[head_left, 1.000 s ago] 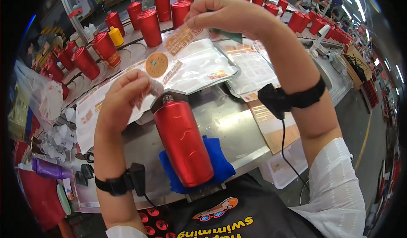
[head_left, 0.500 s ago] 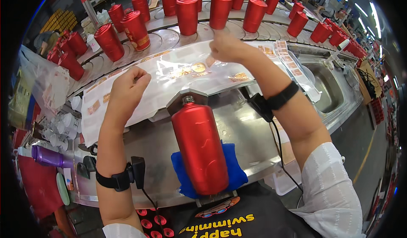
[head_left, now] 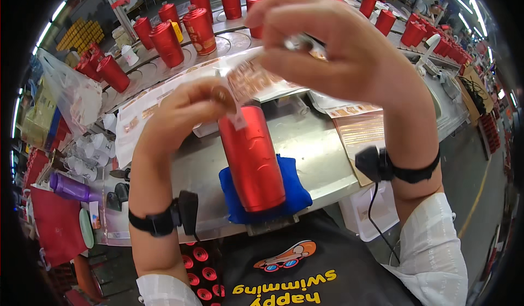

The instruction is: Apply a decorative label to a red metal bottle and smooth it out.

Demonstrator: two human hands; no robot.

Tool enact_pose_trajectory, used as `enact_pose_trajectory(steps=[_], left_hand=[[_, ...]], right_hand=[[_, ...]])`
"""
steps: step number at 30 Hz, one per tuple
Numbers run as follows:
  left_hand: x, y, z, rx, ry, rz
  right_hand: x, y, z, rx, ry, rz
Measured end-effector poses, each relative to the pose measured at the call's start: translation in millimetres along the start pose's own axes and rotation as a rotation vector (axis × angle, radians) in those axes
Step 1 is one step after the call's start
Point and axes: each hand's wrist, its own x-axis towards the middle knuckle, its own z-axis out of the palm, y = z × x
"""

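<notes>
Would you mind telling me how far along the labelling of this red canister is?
Early. Done: the red canister lies on its blue cushion on the steel bench. In hand: the left hand and right hand hold a patterned sticker above it. Left: no sticker shows on the canister yet.

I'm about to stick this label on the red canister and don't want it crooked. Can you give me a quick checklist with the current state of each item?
1. Red cylindrical metal canister lies on the blue folded cloth pad at the steel bench edge: ok.
2. Clear label strip with copper pattern pinched at both ends, by left hand and right hand: ok.
3. Strip held taut and flat: cannot tell, the hands hide part of it.
4. Strip above the canister, not touching it: cannot tell.
5. Strip square with the canister: cannot tell.
</notes>
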Motion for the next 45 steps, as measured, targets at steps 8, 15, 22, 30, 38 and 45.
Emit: enact_pose_trajectory(steps=[8,15,22,30,38,45], left_hand=[[-85,-23,43,-0.112,-0.141,-0.236],[-93,-38,64,-0.171,0.034,-0.307],[-92,-39,65,-0.153,0.095,-0.335],[-88,-32,70,-0.042,0.126,-0.350],[-87,-31,70,0.017,0.140,-0.352],[-88,-33,69,0.056,0.122,-0.353]], right_hand=[[-126,-21,58,0.439,0.152,0.485],[-177,-3,121,0.552,0.240,0.648],[-182,5,133,0.555,0.233,0.673],[-181,7,135,0.563,0.200,0.698],[-181,8,139,0.530,0.199,0.675],[-180,8,140,0.540,0.152,0.685]])
